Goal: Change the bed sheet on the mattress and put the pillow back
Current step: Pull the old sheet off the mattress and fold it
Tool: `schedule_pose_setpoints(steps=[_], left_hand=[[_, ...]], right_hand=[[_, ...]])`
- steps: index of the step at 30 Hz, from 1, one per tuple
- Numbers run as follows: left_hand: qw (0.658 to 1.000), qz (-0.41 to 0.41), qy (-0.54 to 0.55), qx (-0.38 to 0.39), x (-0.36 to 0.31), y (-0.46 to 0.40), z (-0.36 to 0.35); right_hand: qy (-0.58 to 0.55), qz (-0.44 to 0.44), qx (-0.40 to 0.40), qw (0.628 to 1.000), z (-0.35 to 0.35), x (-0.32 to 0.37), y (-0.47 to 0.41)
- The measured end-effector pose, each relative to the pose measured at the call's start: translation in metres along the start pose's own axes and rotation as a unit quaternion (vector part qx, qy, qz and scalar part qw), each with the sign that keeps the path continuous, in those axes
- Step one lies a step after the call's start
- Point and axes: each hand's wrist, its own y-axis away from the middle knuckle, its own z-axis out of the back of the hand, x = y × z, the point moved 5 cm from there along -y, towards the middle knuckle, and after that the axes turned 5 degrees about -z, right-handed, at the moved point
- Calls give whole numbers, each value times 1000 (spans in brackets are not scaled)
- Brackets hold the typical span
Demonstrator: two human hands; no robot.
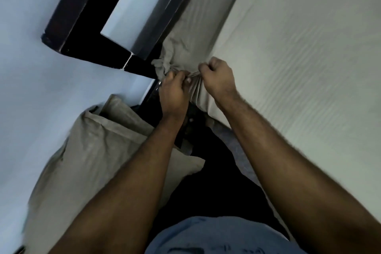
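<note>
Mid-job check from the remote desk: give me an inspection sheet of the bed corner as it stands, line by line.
Surface: mattress top covered by the grey-beige fabric bed sheet, lying mostly smooth with faint ripples.
Job's things: grey-beige fabric bed sheet bunched and knotted at the mattress corner; grey-beige pillow off the bed, lying on the pale floor at lower left.
Clutter: nothing seen.
Grippers: left hand and right hand both grip the gathered sheet corner, fingers curled.
Cables: nothing seen.
Surroundings: dark wooden bed frame beside the corner; pale blue floor; the person's blue shirt at the bottom edge.
</note>
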Motion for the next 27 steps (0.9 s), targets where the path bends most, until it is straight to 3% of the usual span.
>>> schedule_pose_setpoints(steps=[4, 7, 10, 13, 15, 17, 20, 24, 27], left_hand=[[997, -61, 45, 11, -48, 3, 11], [997, -21, 79, -4, -68, 23, 21], [995, -18, 100, 19, -113, 39, 31], [989, -68, 125, 44, -172, 45, 33], [979, -22, 197, 40, -195, 47, 27], [949, 52, 308, 43, -205, 52, 18], [882, 142, 446, 61, -229, 75, 2], [803, 220, 548, 72, -275, 93, -14], [767, 229, 596, 62, -306, 94, -14]], right_hand=[[-140, -10, -30, 990, 40, -15, 26], [-196, -15, 13, 980, 59, -29, 57], [-126, -18, 37, 991, 62, -54, 84], [-104, 27, -16, 994, 74, -61, 102], [-127, 55, -90, 986, 101, -60, 117], [-148, 80, -136, 976, 123, -74, 131], [-137, 104, -136, 976, 138, -106, 152], [-113, 121, -126, 978, 151, -130, 169], [-143, 101, -187, 966, 189, -139, 174]])
